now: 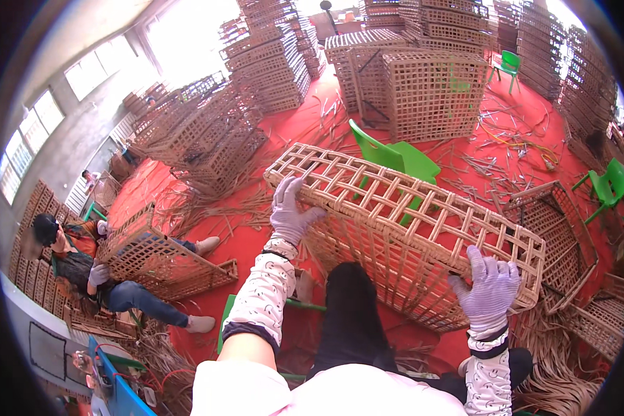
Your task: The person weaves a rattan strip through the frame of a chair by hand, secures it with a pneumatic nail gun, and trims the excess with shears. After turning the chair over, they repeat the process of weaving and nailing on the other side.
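A large rectangular basket [367,253] of woven tan strips stands tilted in front of my knees, its open-lattice side turned up. My left hand [292,213], in a pale lilac glove, grips the rim near its far-left corner, fingers over the edge and thumb along the side. Toward the right end, my right hand [489,284], gloved alike, lies with fingers bent over the lattice edge and thumb at the near side. Patterned sleeves cover both forearms. The basket's underside and far wall are partly hidden.
A green chair [395,156] stands just beyond the basket. At left, a seated person [83,260] handles another woven basket [156,260]. More baskets [433,97] are stacked behind. Loose strips [555,360] lie on the red floor at right, by a leaning basket frame [558,243].
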`<state>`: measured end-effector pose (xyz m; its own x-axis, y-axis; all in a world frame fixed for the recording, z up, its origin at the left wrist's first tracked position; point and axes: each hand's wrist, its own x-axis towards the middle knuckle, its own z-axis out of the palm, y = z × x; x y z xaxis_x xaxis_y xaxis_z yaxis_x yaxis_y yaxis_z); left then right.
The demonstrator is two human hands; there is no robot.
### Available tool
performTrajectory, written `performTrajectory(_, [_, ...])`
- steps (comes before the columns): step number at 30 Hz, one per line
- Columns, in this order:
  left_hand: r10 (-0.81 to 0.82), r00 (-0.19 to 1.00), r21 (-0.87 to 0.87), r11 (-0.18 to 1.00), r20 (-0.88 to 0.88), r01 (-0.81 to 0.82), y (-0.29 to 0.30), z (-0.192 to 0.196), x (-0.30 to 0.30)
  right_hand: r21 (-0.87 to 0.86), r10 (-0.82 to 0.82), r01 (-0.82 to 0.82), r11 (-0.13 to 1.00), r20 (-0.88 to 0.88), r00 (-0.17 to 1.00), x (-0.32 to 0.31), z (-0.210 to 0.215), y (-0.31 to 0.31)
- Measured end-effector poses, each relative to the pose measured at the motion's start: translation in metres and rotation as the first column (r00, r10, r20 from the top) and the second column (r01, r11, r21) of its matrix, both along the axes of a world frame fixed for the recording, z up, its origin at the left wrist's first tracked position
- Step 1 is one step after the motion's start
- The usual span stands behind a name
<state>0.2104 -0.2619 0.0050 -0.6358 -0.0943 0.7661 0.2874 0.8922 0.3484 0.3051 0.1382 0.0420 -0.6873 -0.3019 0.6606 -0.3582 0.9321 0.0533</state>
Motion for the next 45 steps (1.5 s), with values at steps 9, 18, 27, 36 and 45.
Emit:
performTrajectory(9, [-0.031,0.999,-0.052,0.998,-0.033,0.03,0.0,-0.002,-0.002,-0.01,-0.025,0.025,1.0,0.038,0.999,0.001,0.001,0.001])
performTrajectory(18, [-0.045,0.996,-0.01,0.999,-0.078,0.045,-0.006,-0.008,-0.008,-0.015,-0.023,0.023,1.0,0.026,0.999,-0.003,0.004,-0.004])
performTrajectory(27, [-0.031,0.999,-0.013,0.999,-0.038,0.031,0.006,-0.008,-0.005,-0.022,-0.022,0.021,1.0,-0.005,1.0,0.001,0.005,0.002])
performTrajectory(36, [0.07,0.997,-0.165,0.984,0.034,-0.064,-0.006,0.011,0.02,-0.034,0.055,-0.055,0.998,0.021,0.998,-0.001,0.012,-0.011])
performTrajectory(45, [0.054,0.999,-0.035,0.998,0.0,-0.054,-0.004,-0.005,0.0,0.042,0.047,-0.045,0.998,-0.033,0.998,-0.009,-0.006,0.002])
